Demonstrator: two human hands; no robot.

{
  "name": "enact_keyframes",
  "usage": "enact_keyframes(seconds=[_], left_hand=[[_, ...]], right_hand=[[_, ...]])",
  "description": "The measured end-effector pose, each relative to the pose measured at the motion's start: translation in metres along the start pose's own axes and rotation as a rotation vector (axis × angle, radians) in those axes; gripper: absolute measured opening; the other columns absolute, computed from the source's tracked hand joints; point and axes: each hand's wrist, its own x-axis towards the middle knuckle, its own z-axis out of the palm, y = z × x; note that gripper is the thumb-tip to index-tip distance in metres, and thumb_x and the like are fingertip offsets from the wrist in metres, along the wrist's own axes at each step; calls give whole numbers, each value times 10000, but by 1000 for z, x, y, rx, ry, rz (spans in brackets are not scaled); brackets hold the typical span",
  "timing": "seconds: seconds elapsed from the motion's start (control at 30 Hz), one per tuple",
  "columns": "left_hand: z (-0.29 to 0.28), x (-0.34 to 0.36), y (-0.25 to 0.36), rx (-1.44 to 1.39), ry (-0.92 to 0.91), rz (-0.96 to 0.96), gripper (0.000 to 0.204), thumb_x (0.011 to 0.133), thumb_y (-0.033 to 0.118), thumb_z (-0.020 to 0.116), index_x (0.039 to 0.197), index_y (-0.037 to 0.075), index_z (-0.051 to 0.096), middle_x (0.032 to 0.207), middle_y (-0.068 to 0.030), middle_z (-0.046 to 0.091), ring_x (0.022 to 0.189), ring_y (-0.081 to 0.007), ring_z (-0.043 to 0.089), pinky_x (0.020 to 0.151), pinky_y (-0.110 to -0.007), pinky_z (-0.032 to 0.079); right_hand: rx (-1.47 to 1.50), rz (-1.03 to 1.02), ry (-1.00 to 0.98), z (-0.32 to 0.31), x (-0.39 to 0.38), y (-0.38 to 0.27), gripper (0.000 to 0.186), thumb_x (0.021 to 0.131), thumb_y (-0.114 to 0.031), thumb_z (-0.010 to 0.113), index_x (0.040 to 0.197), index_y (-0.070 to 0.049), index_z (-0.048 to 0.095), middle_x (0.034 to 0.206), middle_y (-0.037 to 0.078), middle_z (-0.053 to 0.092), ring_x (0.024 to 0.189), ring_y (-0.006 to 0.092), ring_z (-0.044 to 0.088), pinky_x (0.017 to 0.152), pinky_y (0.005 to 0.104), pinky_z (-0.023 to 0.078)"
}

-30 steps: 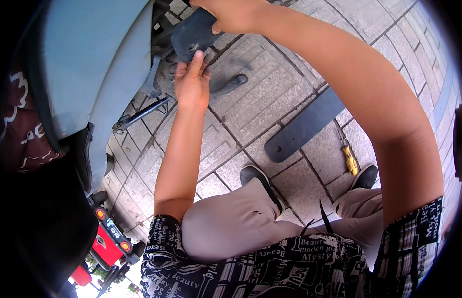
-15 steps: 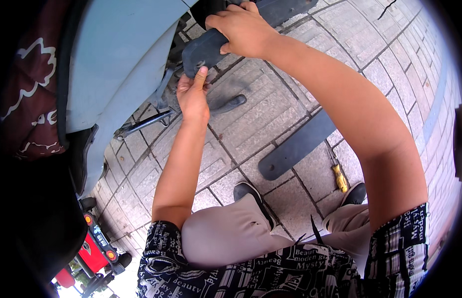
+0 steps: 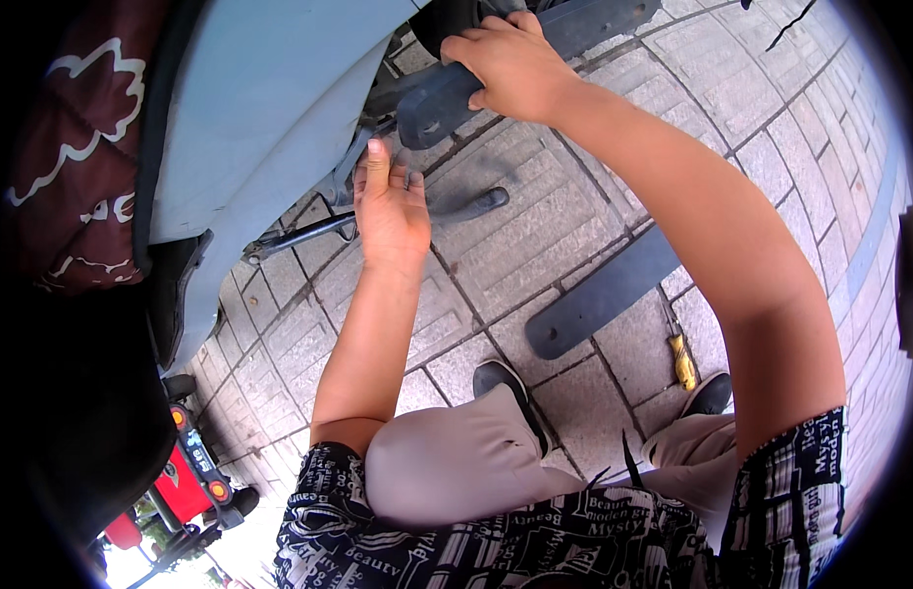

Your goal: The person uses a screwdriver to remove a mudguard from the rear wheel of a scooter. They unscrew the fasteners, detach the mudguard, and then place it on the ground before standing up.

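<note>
My right hand [image 3: 506,69] grips a dark grey plastic board [image 3: 430,113] under the edge of a pale blue vehicle body panel [image 3: 250,118], fingers curled over its top. My left hand [image 3: 388,216] is palm up just left of and below the board's holed end, apart from it, thumb raised and fingers loosely bent and separated, by some dark metal parts. A black metal stand [image 3: 304,231] lies below the panel, left of my hand. A second long grey board [image 3: 599,290] lies on the paving, with a yellow-handled screwdriver [image 3: 683,363] beside it.
A maroon patterned cloth [image 3: 79,157] covers the vehicle at the left. A red vehicle [image 3: 187,481] with round orange reflectors stands behind at lower left. My knee and shoes are below me on the tiled paving [image 3: 486,265].
My left hand has come away from the board's end and dropped slightly. My right hand and the held board have shifted right and down in the view.
</note>
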Motion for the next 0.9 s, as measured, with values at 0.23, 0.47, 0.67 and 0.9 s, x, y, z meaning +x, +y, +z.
enact_keyframes(seconds=[0.23, 0.47, 0.67, 0.9], left_hand=[[0, -3, 4, -131, -19, -18, 375, 819, 339, 746, 1084, 125, 588, 1081, 31, 598, 974, -127, 500, 779, -279, 408], [14, -10, 21, -372, -71, -176, 266, 837, 227, 733, 1041, 124, 599, 1046, 32, 620, 947, -159, 526, 743, -287, 428], [10, -4, 22, -258, -66, -143, 253, 839, 221, 734, 1031, 122, 603, 1009, 27, 627, 949, -138, 534, 749, -276, 423], [11, -4, 21, -235, -105, -126, 248, 853, 231, 719, 1044, 125, 602, 1009, 25, 627, 921, -129, 551, 755, -269, 416]], right_hand=[[33, -35, 84, 7, 2, 2, 488, 646, -157, 797, 1082, -148, 579, 961, 8, 633, 1040, 224, 538, 987, 448, 296], [94, -24, 106, 5, 2, -1, 447, 653, -185, 788, 1051, -127, 593, 857, 28, 609, 992, 235, 547, 967, 438, 297], [131, 40, 61, -2, 4, -7, 407, 652, -185, 796, 999, -99, 602, 883, 44, 611, 1003, 245, 544, 990, 451, 283], [122, 46, 47, -4, 6, -6, 426, 643, -193, 804, 1009, -103, 606, 949, 61, 631, 1030, 252, 545, 983, 453, 286]])
